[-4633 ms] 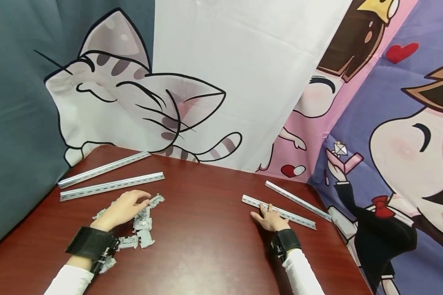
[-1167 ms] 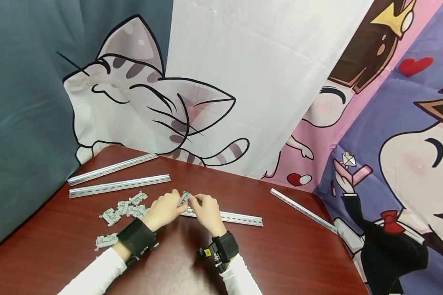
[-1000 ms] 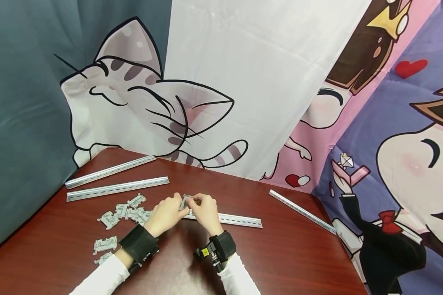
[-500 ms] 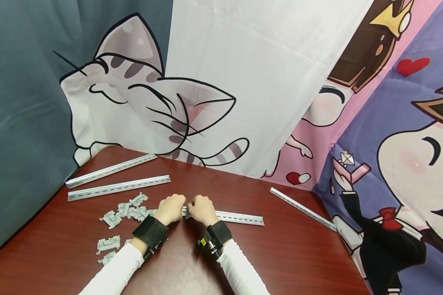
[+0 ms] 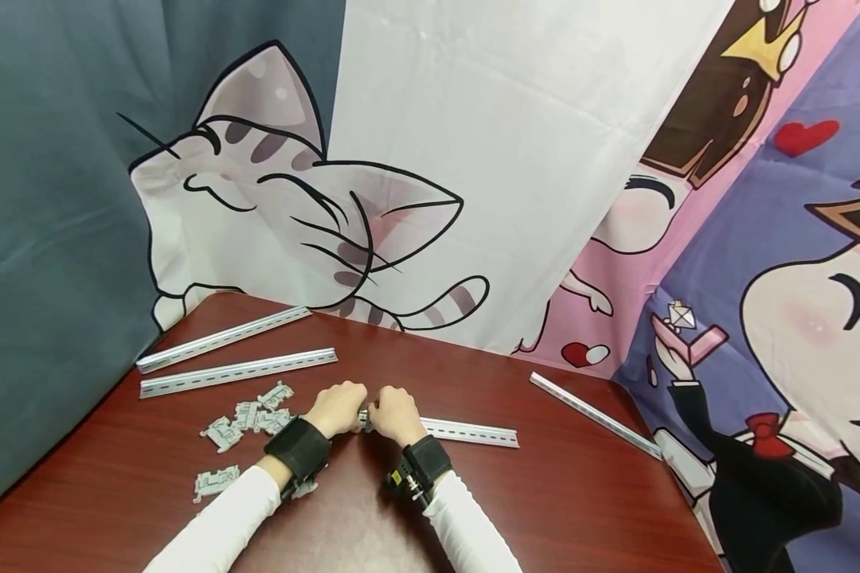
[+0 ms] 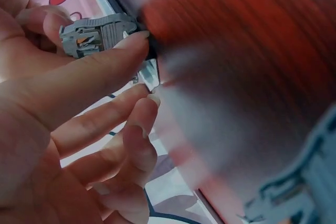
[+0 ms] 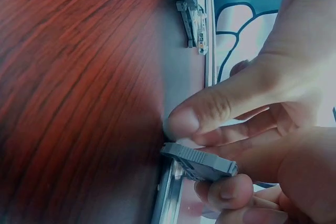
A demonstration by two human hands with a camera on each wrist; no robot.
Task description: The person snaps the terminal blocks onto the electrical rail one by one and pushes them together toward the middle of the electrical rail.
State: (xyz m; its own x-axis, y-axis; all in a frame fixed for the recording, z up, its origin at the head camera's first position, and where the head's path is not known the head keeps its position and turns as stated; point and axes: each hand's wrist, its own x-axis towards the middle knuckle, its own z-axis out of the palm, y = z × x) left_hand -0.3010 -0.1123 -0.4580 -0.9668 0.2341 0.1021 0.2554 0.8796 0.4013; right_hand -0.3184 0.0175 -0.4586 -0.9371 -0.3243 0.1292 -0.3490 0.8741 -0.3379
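A slotted metal DIN rail [image 5: 469, 432] lies mid-table, its left end hidden by my left hand [image 5: 338, 407]. The left thumb [image 6: 131, 43] lies over the rail beside a grey terminal block [image 6: 100, 35], and the other left fingers curl round the rail's edge. My right hand [image 5: 396, 415] pinches that terminal block [image 7: 202, 163] between thumb and finger, in the right wrist view. The block sits at the rail [image 7: 170, 198]; whether it is clipped on cannot be seen.
Several loose grey terminal blocks [image 5: 247, 414] lie left of the hands, one nearer the front [image 5: 216, 481]. Two more rails, a far one [image 5: 224, 340] and a nearer one [image 5: 238, 373], lie at the back left. Another rail [image 5: 595, 415] lies at the right edge. A printed curtain [image 5: 516, 159] hangs behind.
Since the oldest frame, the rail has come from the right to mid-table and a terminal block was picked up. Over the last second both hands have lowered the block onto the rail.
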